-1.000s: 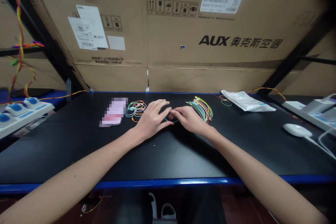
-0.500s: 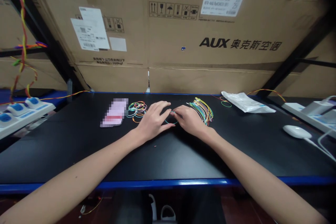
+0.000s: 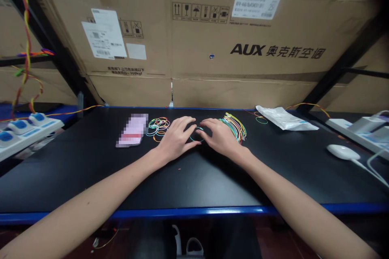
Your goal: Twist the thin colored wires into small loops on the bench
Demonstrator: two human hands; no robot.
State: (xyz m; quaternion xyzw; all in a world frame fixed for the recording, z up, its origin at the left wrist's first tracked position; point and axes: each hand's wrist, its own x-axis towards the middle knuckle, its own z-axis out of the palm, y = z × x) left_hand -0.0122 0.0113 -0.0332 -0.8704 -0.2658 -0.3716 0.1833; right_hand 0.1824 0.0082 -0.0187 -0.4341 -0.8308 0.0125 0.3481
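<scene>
A thin teal wire loop (image 3: 196,141) lies on the black tabletop (image 3: 194,186) between my hands, partly hidden by the fingers. My left hand (image 3: 176,139) is on its left, fingers apart and curved around that side. On the loop's right is my right hand (image 3: 221,135), its thumb and forefinger parted near the loop's far edge. Neither hand grips anything that I can see. Several coloured wire loops (image 3: 158,123) lie in a heap just left of my left hand. Beyond my right hand a fanned bundle of coloured wires (image 3: 238,127) is partly covered by that hand.
A blurred-out pink rectangular object (image 3: 132,130) lies left of the heap. To the right are a green loop (image 3: 261,120), a white plastic bag (image 3: 287,119) and a white corded device (image 3: 343,152). Power strips (image 3: 30,129) flank the table; cardboard (image 3: 194,89) stands behind.
My right thumb and forefinger have parted and let go of the teal loop, which now rests between the hands. The left hand has barely shifted.
</scene>
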